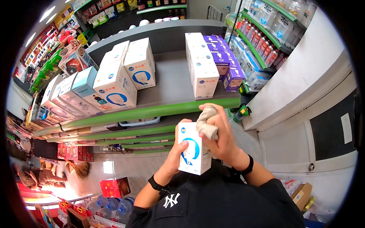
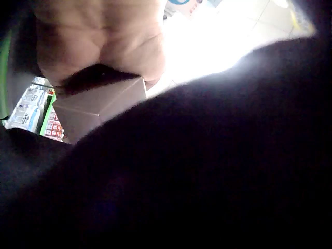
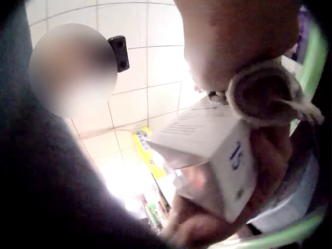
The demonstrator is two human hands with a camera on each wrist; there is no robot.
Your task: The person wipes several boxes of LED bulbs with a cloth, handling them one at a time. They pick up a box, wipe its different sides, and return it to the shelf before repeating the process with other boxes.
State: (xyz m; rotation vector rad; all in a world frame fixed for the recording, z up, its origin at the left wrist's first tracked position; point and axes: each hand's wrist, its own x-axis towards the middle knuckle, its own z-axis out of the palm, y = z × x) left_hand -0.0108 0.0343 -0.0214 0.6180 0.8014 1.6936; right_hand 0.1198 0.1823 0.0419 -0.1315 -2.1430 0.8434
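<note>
In the head view my left hand (image 1: 174, 156) grips a white light bulb box (image 1: 194, 152), its thumb across the printed front. The box is held upright in front of my chest, and a blue ring and a bulb are pictured on it. My right hand (image 1: 225, 140) holds a bunched beige cloth (image 1: 207, 123) at the box's upper right edge. From the right wrist, the rolled cloth (image 3: 264, 96) appears close over the box (image 3: 207, 145). The left wrist view has the base of my left hand (image 2: 101, 44) over the box's plain end (image 2: 98, 104), with dark fabric covering much of the picture.
A grey shelf (image 1: 167, 72) with a green front edge (image 1: 152, 111) is before me. White bulb boxes (image 1: 116, 91) stand at its left; another white row (image 1: 201, 68) and purple boxes (image 1: 232, 78) stand right. A white door (image 1: 289, 148) is at the right, water bottles (image 1: 114, 207) below left.
</note>
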